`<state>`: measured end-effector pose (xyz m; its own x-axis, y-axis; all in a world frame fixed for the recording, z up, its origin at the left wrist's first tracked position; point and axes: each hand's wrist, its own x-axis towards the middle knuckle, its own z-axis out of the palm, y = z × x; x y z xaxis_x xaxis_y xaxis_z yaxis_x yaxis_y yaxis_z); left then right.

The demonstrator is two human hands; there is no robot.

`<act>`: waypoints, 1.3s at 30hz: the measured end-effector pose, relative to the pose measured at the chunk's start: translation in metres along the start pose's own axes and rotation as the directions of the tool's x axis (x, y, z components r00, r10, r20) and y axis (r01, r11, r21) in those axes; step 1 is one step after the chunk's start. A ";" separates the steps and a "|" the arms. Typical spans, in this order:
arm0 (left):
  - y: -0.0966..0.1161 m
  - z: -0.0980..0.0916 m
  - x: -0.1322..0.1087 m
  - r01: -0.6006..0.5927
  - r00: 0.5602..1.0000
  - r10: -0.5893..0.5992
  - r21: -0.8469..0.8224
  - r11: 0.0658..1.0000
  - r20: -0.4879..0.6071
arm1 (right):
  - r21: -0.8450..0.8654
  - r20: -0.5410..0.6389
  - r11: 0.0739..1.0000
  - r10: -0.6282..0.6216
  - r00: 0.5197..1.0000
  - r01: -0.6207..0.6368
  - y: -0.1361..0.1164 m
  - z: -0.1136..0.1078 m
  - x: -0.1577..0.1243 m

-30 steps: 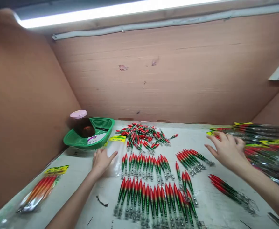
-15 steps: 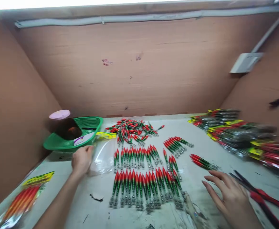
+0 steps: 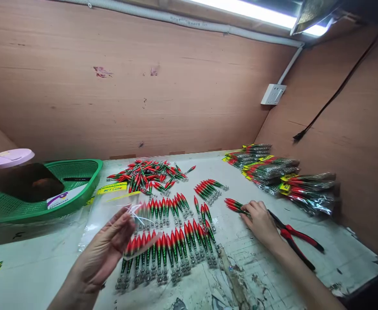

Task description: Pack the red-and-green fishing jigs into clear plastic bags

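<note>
My left hand (image 3: 103, 249) is raised over the left side of the table, pinching a clear plastic bag (image 3: 146, 221) with a yellow top strip. Through the bag show rows of red-and-green fishing lures (image 3: 176, 239) with hooks at their near ends. On the right, my right hand (image 3: 260, 220) has its fingers closed over the hook ends of a small bundle of lures (image 3: 233, 204) lying on the table. Its fingertips are partly hidden. Just beside that hand lie pliers with red and black handles (image 3: 300, 239).
A green basket (image 3: 95, 172) holding a dark jar with a pink lid (image 3: 9, 157) stands at the left. Flat bags (image 3: 111, 188) lie beside it. A loose lure pile (image 3: 150, 174) is at the back, a smaller group (image 3: 208, 191) mid-table, packed lures (image 3: 269, 172) at right.
My left hand has lifted a clear bag from beside the basket and brought it towards the rows. My right hand has moved forward onto the small lure bundle. The view has turned right.
</note>
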<state>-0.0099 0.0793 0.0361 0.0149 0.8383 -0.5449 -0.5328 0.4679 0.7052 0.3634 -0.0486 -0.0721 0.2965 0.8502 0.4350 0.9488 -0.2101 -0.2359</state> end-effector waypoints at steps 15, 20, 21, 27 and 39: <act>-0.059 0.033 -0.010 0.120 0.973 -0.103 -0.069 0.990 0.207 | 0.428 -0.041 0.853 -0.310 0.950 0.297 -0.150 -0.075 -0.033; -0.069 0.037 -0.023 0.169 0.936 -0.154 -0.021 0.985 0.316 | 0.218 -0.330 0.929 -0.218 0.918 0.299 -0.180 -0.054 -0.034; -0.071 0.036 -0.026 0.171 0.924 -0.162 0.004 0.985 0.346 | 0.220 -0.335 0.932 -0.205 0.920 0.287 -0.181 -0.049 -0.032; -0.085 0.025 -0.035 0.146 0.844 -0.180 0.107 0.984 0.505 | 0.338 -0.298 0.904 -0.161 0.941 0.262 -0.195 -0.035 -0.034; -0.088 0.017 -0.037 0.248 0.873 -0.279 0.128 0.960 0.401 | 0.703 0.022 0.708 -0.114 0.993 0.066 -0.179 -0.062 -0.042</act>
<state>0.0503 0.0121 0.0020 0.5010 0.7135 -0.4899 -0.3993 0.6927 0.6005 0.1881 -0.0760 0.0055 0.1840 0.8788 0.4402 0.6145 0.2467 -0.7493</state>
